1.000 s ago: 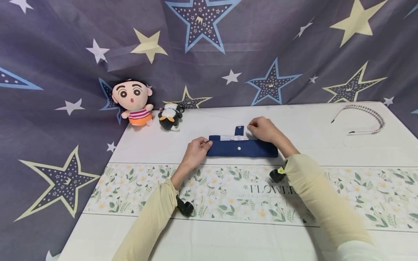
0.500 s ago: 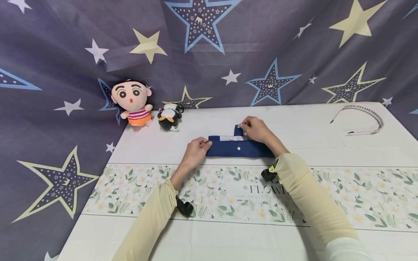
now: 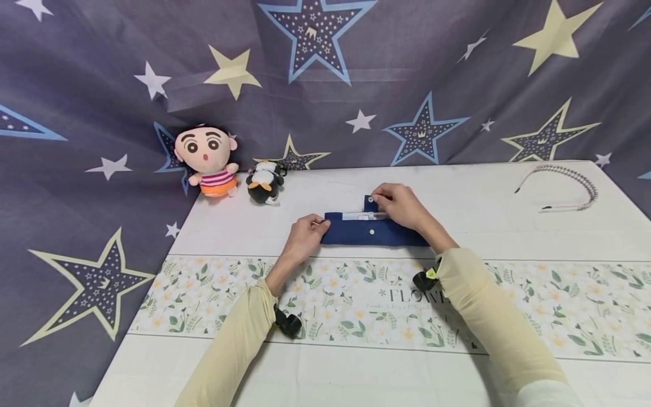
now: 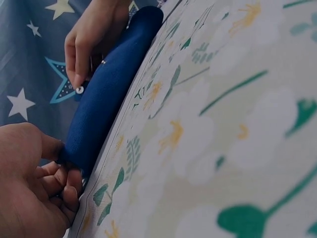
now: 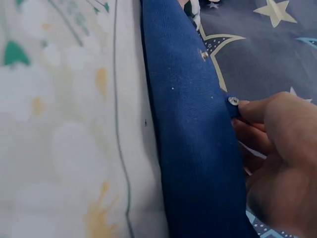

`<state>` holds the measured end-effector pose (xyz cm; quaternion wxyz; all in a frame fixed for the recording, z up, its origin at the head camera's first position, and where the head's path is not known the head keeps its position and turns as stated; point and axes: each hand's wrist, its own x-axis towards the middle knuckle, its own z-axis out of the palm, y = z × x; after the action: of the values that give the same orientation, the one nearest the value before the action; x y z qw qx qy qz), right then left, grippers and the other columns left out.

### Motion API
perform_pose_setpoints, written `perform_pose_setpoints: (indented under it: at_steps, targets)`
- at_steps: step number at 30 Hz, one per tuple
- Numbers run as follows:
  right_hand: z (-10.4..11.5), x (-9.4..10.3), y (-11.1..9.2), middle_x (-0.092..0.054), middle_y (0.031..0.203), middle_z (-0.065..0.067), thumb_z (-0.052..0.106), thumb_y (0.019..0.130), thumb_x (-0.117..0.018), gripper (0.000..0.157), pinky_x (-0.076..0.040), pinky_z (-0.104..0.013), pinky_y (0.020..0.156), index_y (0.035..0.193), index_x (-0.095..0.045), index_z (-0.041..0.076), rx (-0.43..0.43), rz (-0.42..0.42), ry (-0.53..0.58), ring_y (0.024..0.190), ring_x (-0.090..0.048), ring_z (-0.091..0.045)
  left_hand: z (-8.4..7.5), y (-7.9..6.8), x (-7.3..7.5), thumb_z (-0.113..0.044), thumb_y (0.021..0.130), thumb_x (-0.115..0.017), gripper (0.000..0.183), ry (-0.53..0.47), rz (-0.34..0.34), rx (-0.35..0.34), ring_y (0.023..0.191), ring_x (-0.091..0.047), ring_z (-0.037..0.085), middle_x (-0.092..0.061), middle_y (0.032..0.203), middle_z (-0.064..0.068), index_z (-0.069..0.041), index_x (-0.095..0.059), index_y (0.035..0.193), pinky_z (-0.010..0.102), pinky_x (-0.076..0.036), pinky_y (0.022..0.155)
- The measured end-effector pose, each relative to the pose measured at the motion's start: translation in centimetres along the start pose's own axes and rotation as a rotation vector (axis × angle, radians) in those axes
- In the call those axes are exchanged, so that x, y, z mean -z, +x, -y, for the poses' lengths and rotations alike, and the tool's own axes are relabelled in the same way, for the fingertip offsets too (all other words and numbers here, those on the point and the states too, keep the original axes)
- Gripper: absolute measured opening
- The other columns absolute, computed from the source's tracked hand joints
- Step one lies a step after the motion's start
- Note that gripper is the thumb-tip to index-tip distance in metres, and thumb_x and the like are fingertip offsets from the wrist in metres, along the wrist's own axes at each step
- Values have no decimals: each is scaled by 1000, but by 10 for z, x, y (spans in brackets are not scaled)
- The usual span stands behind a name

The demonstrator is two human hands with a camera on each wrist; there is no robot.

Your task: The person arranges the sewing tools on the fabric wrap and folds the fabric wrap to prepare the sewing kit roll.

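A long navy fabric pouch [image 3: 351, 233] lies across the middle of the table, with a metal snap stud on its front. Whitish contents [image 3: 353, 216] show at its open top edge. A short strap [image 3: 369, 203] with a snap button stands up behind the opening. My right hand [image 3: 402, 204] pinches this strap between thumb and fingers, and the snap [image 5: 233, 100] shows at the thumb tip in the right wrist view. My left hand [image 3: 303, 237] grips the pouch's left end, with the thumb above and curled fingers below in the left wrist view.
At the back left sit a plush doll [image 3: 209, 161] in a striped shirt and a small penguin plush [image 3: 264, 182]. A headband [image 3: 592, 186] lies at the back right. A star-patterned curtain [image 3: 325, 107] hangs behind the table; a floral strip [image 3: 346, 305] crosses the cloth.
My right hand has moved left from beside the strap and taken hold of it near the snap. The left hand stays at the pouch's left end.
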<state>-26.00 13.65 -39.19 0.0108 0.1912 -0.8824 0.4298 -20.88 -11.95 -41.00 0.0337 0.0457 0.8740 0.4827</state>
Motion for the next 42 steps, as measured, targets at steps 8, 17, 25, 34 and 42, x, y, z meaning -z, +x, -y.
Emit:
perform_pose_setpoints:
  at_steps: [8, 17, 25, 34, 42]
  targets:
    - [6, 3, -20, -71, 102, -14, 11, 107, -58, 17, -50, -40, 73, 112, -71, 1, 129, 4, 18, 80, -60, -23, 0, 1, 1, -20, 105, -60, 22, 11, -6, 11, 60, -45, 14, -58, 69, 1, 0, -70, 104, 30, -36, 59]
    - [7, 0, -40, -72, 101, -10, 6, 104, -63, 12, -53, -38, 73, 109, -74, 2, 302, -17, -41, 84, -64, -22, -1, 3, 0, -22, 105, -60, 24, 23, -6, 31, 60, -48, 15, -63, 74, 4, 0, -70, 104, 29, -37, 58]
    - [3, -5, -52, -71, 104, -10, 0, 98, -69, 10, -53, -40, 78, 107, -73, 2, 486, -49, -144, 94, -64, -25, -3, 1, 0, -22, 106, -60, 24, 28, -3, 35, 61, -48, 15, -64, 75, 5, 0, -71, 104, 30, -37, 58]
    - [1, -8, -57, -70, 105, -8, -3, 94, -73, 12, -55, -40, 85, 105, -73, 3, 606, -34, -204, 100, -65, -27, -2, 1, 0, -22, 106, -59, 24, 28, 0, 39, 60, -47, 16, -62, 73, 5, -1, -70, 103, 30, -37, 58]
    - [-3, -12, -60, -69, 108, -10, -4, 93, -73, 13, -54, -41, 84, 104, -73, 1, 663, -40, -231, 101, -64, -27, -2, 0, -1, -21, 105, -60, 23, 38, -9, 46, 68, -55, 18, -68, 82, 8, 0, -71, 106, 31, -41, 65]
